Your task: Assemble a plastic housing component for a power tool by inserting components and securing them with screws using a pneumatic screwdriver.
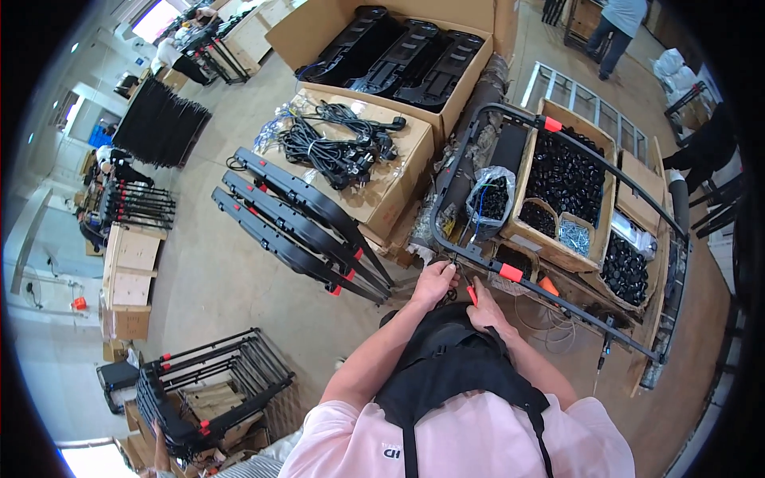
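Note:
My left hand (436, 284) is closed in a pinch at the near left corner of a black tubular frame (558, 299). What its fingertips hold is too small to make out. Close by on the right, my right hand (484, 309) is wrapped round a slim red-handled tool (472, 295), its tip pointing toward my left fingers and too small to tell. Red sleeves sit on the bars of the frame, which lies across a bench of parts. Under my hands, dark cable hangs in loops (451, 296) beside the black apron (442, 350) I wear.
Wooden bins (562, 179) of black caps and a tray of screws (574, 236) lie beneath the frame. Black power cords (327, 147) cover a carton at left, beside upright black frames (291, 215). A large carton (462, 88) holds black housings. Several people work farther off.

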A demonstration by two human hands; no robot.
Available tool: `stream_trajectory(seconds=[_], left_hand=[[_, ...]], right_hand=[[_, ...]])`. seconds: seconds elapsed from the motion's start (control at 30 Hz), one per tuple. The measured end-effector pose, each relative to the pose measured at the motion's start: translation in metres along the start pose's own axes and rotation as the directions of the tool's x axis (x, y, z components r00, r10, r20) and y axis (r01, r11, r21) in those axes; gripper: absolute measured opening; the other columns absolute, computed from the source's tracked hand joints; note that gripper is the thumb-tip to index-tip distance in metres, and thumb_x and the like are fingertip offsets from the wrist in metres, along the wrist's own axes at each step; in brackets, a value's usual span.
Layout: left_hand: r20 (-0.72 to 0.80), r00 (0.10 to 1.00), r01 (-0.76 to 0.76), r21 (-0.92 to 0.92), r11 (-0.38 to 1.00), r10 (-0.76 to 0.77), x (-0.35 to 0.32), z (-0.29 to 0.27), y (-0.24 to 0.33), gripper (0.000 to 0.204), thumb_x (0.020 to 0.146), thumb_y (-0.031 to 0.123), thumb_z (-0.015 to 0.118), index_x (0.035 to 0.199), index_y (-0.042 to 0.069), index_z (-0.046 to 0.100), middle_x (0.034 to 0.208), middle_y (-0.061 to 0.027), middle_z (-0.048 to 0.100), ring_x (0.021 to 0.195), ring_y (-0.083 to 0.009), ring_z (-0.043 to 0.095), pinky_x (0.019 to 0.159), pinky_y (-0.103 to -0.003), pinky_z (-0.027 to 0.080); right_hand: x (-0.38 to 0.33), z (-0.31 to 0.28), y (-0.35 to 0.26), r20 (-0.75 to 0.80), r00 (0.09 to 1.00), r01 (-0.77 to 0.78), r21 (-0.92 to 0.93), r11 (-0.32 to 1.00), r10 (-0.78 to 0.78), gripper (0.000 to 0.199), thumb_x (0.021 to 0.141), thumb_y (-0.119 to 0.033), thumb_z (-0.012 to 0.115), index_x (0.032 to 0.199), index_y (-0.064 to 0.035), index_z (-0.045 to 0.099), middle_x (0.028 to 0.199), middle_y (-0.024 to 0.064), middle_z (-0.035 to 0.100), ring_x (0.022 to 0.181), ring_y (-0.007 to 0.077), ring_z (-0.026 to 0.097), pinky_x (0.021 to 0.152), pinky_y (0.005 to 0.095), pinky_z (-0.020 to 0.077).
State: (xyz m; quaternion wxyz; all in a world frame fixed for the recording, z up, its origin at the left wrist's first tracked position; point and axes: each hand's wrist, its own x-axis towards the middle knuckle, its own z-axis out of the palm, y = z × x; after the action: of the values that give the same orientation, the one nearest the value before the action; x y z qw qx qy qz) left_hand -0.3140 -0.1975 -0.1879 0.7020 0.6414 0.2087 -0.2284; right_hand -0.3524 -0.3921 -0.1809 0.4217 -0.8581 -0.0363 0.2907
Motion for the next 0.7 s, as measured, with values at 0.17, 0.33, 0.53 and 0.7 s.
stream_trajectory(seconds=[0.17, 0.33, 0.53, 0.7], left_hand=[[0.024, 0.995, -0.101, 0.152, 0.983, 0.098, 0.008, -0.012, -0.008, 0.028, 0.110, 0.022, 0.055, 0.112, -0.003, 0.069, 0.092, -0.0066, 0.071, 0.080, -0.0169, 0.068, 0.076, -0.033, 0.057], [0.063, 0.982, -0.189, 0.275, 0.943, 0.179, 0.005, -0.018, 0.003, 0.029, 0.109, 0.020, 0.054, 0.105, -0.004, 0.069, 0.088, -0.0101, 0.073, 0.081, -0.0183, 0.070, 0.076, -0.035, 0.057], [0.123, 0.952, -0.305, 0.360, 0.882, 0.280, 0.009, -0.033, 0.008, 0.030, 0.106, 0.022, 0.056, 0.102, -0.004, 0.068, 0.089, -0.0189, 0.074, 0.085, -0.0303, 0.074, 0.079, -0.044, 0.056], [0.203, 0.931, -0.364, 0.440, 0.821, 0.304, 0.022, -0.041, 0.001, 0.028, 0.107, 0.019, 0.055, 0.117, -0.003, 0.069, 0.101, -0.0223, 0.074, 0.094, -0.0311, 0.073, 0.086, -0.042, 0.055]], right_hand=[[-0.009, 0.009, -0.027, -0.022, 0.999, -0.027, -0.082, 0.996, 0.026, 0.091, 0.084, -0.009, 0.056, 0.165, 0.0030, 0.016, 0.148, 0.0369, 0.045, 0.139, 0.0509, 0.047, 0.119, 0.0490, 0.0385], [-0.012, 0.022, -0.039, -0.049, 0.991, -0.129, -0.173, 0.976, 0.122, 0.095, 0.084, -0.010, 0.059, 0.167, -0.0023, 0.014, 0.144, 0.0367, 0.047, 0.136, 0.0527, 0.048, 0.117, 0.0518, 0.0395], [-0.023, 0.025, -0.090, -0.092, 0.966, -0.259, -0.273, 0.927, 0.243, 0.105, 0.077, -0.020, 0.066, 0.168, -0.0083, 0.014, 0.138, 0.0326, 0.049, 0.129, 0.0511, 0.050, 0.111, 0.0555, 0.0427], [-0.029, 0.034, -0.114, -0.177, 0.929, -0.350, -0.132, 0.927, 0.325, 0.112, 0.072, -0.028, 0.072, 0.169, -0.0228, 0.017, 0.131, 0.0292, 0.051, 0.128, 0.0498, 0.051, 0.109, 0.0560, 0.0436]])
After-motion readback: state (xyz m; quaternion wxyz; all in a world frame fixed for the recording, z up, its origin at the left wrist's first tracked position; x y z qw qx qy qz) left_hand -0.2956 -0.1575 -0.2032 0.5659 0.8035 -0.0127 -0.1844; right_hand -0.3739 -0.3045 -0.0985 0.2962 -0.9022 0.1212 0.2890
